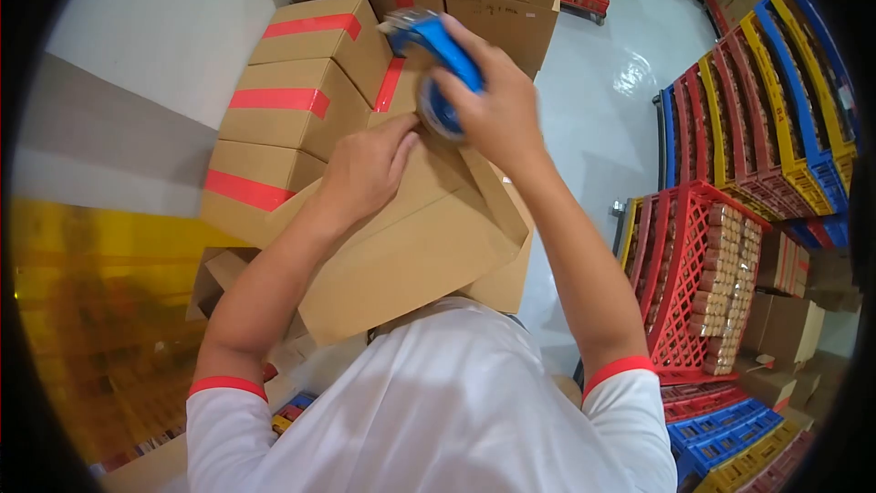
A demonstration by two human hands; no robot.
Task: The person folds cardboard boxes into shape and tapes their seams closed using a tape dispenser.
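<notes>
My right hand (pixel 497 100) grips a blue tape dispenser (pixel 456 50), raised over the far end of a brown cardboard box (pixel 411 256). A roll of tape (pixel 438 111) shows at the dispenser's lower side, close to my left fingertips. My left hand (pixel 365 173) is closed at the box's far edge, its fingers bent and pressed against the cardboard. In front of my body, the near flap of the box sticks out. The dispenser's front end is slightly blurred, and I cannot tell whether tape runs from it to the box.
Stacked cardboard boxes with red tape (pixel 283 105) stand on the left, with more brown boxes (pixel 502 27) behind. To the right are stacked red, yellow and blue plastic crates (pixel 766 110) and a red crate (pixel 680 283) of packed goods. A yellow translucent sheet (pixel 109 310) hangs at left.
</notes>
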